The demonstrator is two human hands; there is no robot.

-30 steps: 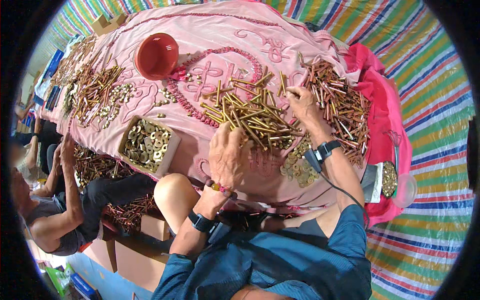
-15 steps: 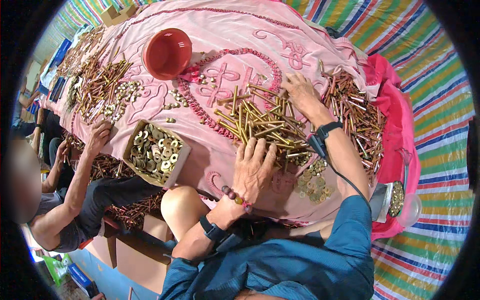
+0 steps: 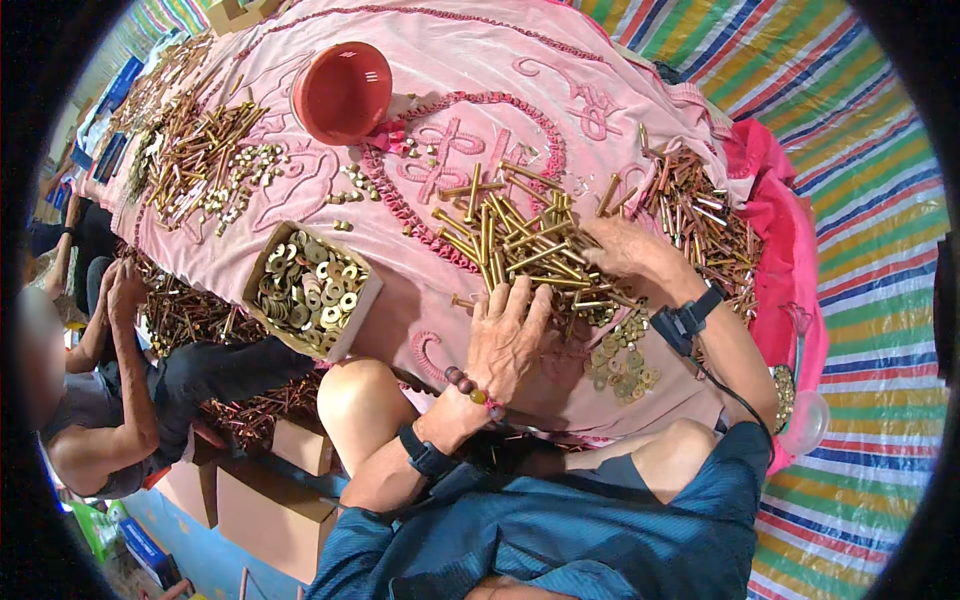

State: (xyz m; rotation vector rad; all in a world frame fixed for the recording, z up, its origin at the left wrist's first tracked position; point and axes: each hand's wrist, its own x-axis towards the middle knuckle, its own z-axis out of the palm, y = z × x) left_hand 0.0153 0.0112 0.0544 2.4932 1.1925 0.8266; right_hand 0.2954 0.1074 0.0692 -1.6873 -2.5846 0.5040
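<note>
The left hand (image 3: pixel 512 335) touches the near edge of a heap of long, brass-coloured metal bolts (image 3: pixel 520 242), the right hand (image 3: pixel 632 248) its right side; whether either grasps any cannot be told. Round, dull-gold metal washers (image 3: pixel 622 368) lie near the right hand

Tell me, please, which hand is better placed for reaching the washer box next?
Likely the left hand: it is nearer the washer box, on that side. The right hand is farther, right of the bolt pile.
</note>
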